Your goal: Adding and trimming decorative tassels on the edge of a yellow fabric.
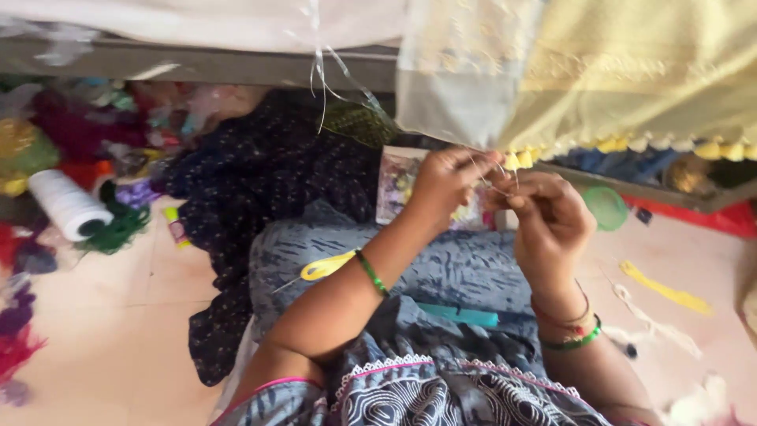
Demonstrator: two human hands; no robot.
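Note:
A pale yellow sheer fabric (pixel 631 71) hangs from above, and its lower edge carries a row of small yellow tassels (pixel 615 144). My left hand (pixel 449 183) pinches the fabric's edge near the end tassel (pixel 512 161), with thin thread looping between the fingers. My right hand (pixel 550 217) is closed just to the right of it, fingertips on the same thread and edge. The two hands almost touch. Green bangles sit on both wrists. Whether a needle is held is too small to tell.
Yellow-handled scissors (pixel 325 267) and a teal strip (pixel 461 315) lie on my grey patterned lap. A dark dotted cloth (pixel 260 181) spreads to the left. A white thread spool (pixel 67 203) and colourful yarn scraps (pixel 71 134) lie on the floor at left. A green disc (pixel 605 207) lies at right.

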